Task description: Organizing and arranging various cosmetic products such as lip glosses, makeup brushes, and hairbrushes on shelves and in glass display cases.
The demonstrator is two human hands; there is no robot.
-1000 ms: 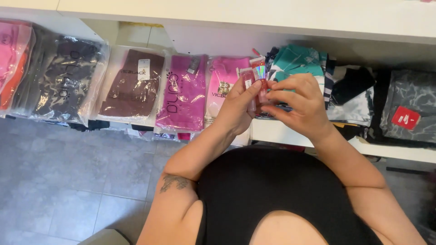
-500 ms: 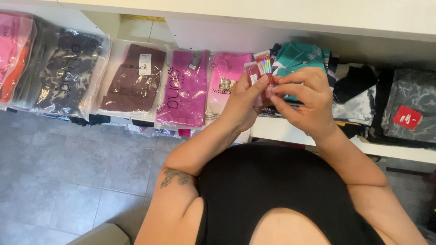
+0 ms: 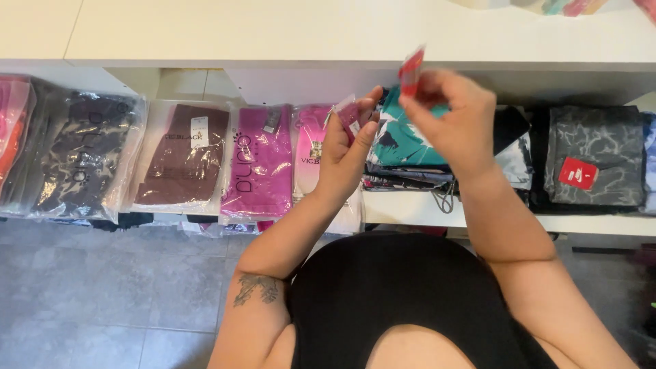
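My right hand is raised in front of the shelf and pinches a small red card tag between thumb and fingers. Beside it, my left hand grips a small clear packet with pink-red tags in it. Both hands hover over a stack of folded teal and patterned clothes on the lower shelf. The two hands are a little apart.
A white countertop runs above an open shelf. Bagged garments lie in a row: black, maroon, magenta, pink. A dark grey folded garment with a red tag lies at right. Grey tiled floor is below.
My hands were together on the packet of tags. The right hand has since lifted up and away with one red tag, while the left keeps the packet.
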